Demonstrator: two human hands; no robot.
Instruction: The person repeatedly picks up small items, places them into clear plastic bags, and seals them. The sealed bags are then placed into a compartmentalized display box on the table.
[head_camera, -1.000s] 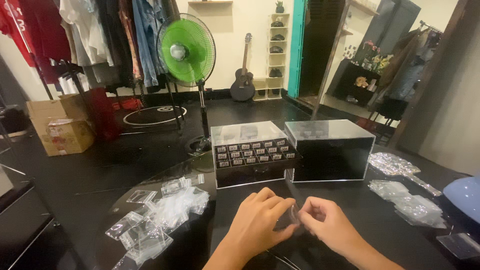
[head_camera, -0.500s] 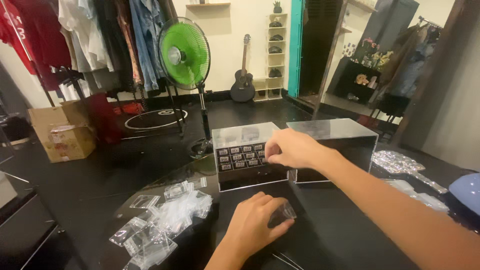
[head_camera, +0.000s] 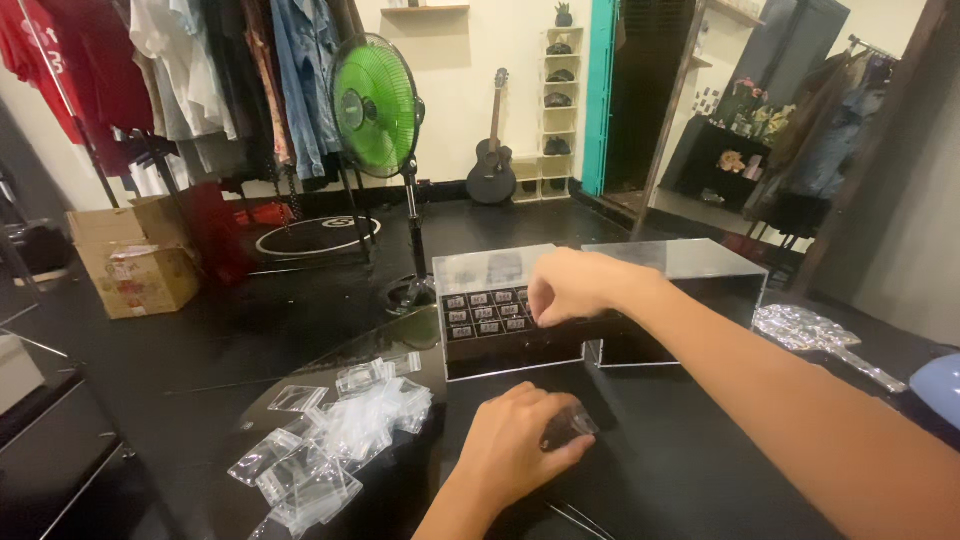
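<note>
My left hand (head_camera: 517, 448) rests on the black table (head_camera: 690, 470) and pinches a small clear zip bag (head_camera: 571, 424). My right hand (head_camera: 578, 286) reaches forward with curled fingers to the front of a clear acrylic box (head_camera: 492, 268), at its rows of small drawers (head_camera: 488, 312). Whether the fingers grip a drawer or hold anything is hidden. A second acrylic box (head_camera: 690, 262) stands just right of the first.
A heap of small clear zip bags (head_camera: 335, 438) lies at the table's left. Shiny foil packets (head_camera: 815, 330) and a pale blue object (head_camera: 935, 382) lie at the right. Beyond stand a green fan (head_camera: 375, 105), a cardboard box (head_camera: 137, 255), hanging clothes and a guitar (head_camera: 493, 165).
My right hand left the left hand, reached forward to the drawer box and now sits lower on its drawers. The left hand stayed on the table with the bag.
</note>
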